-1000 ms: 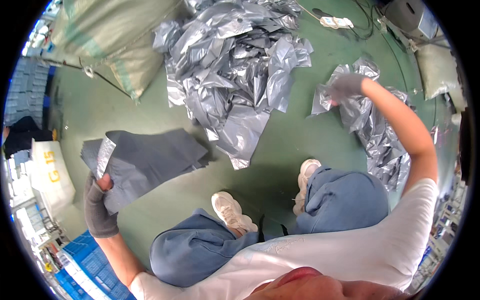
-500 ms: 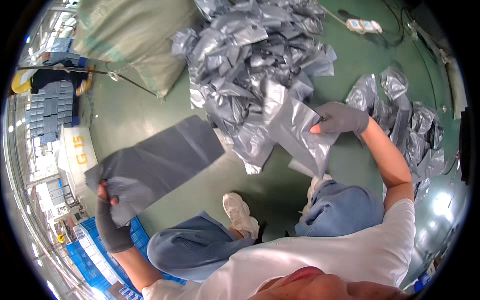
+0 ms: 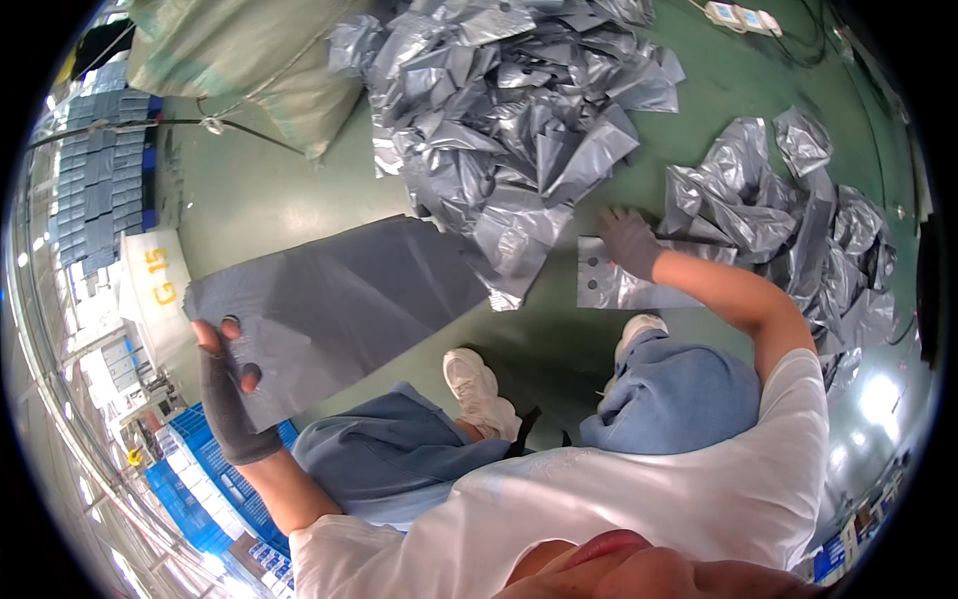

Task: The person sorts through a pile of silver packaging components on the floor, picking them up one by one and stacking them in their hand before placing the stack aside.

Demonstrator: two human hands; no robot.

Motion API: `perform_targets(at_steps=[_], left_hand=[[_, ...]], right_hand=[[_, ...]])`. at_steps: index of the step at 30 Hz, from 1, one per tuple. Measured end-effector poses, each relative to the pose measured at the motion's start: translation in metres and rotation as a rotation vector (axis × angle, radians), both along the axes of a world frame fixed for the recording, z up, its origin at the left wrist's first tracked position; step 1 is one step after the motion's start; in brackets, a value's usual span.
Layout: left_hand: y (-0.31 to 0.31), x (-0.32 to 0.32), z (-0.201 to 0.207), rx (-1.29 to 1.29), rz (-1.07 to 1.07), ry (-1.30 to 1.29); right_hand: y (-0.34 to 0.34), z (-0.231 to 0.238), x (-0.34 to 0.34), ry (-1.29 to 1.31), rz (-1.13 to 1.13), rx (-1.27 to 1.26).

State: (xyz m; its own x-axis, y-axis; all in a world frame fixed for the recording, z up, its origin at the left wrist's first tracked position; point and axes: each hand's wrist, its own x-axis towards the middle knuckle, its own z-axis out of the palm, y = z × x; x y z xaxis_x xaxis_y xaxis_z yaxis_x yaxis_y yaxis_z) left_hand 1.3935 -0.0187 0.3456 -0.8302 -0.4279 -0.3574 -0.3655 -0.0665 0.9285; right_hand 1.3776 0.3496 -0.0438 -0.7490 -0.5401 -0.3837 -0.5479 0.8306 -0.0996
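My left hand [image 3: 232, 394], in a dark grey fingerless glove, grips one end of a flat grey plastic bag [image 3: 349, 309] with fingertips showing at holes in it. The bag stretches rightward above the floor, its far end next to the large pile of crumpled silver-grey bags [image 3: 509, 120]. On the right, my gloved right hand [image 3: 631, 245] has its fingers spread over the upper edge of a silver plastic bag [image 3: 639, 290]. That bag lies on the floor, two round holes at its left end. Its right end meets a smaller heap of silver bags [image 3: 788, 215].
A bulging pale woven sack [image 3: 244, 70] stands at the far left. Blue crates [image 3: 215, 469] are beside my left forearm, with a white bin [image 3: 160, 290] beyond them. A white power strip [image 3: 740, 18] and cables lie at the far right on the green floor [image 3: 259, 210].
My right hand has moved the silver bag from beside the large pile down to the floor by the smaller heap, and its fingers have spread. My left hand keeps its bag, now stretched further right.
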Motion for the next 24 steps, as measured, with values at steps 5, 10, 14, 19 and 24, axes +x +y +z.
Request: perform_targets(at_steps=[5, 10, 14, 19, 24], left_hand=[[0.001, 0.012, -0.005, 0.009, -0.038, -0.088], [0.024, 0.009, -0.023, 0.191, -0.197, -0.21], [0.059, 0.002, -0.043, 0.522, -0.147, -0.249], [0.082, -0.003, -0.041, 0.167, -0.51, -0.16], [0.052, 0.007, -0.06, 0.117, -0.218, -0.205]], right_hand=[[-0.022, 0.106, -0.028, -0.202, -0.327, -0.505], [-0.064, 0.249, -0.035, 0.666, -0.14, -0.866], [-0.1, 0.284, -0.013, 0.846, 0.103, -0.912], [-0.13, 0.261, 0.007, 0.65, 0.111, -0.779], [-0.107, 0.207, -0.053, 0.485, 0.382, -1.238]])
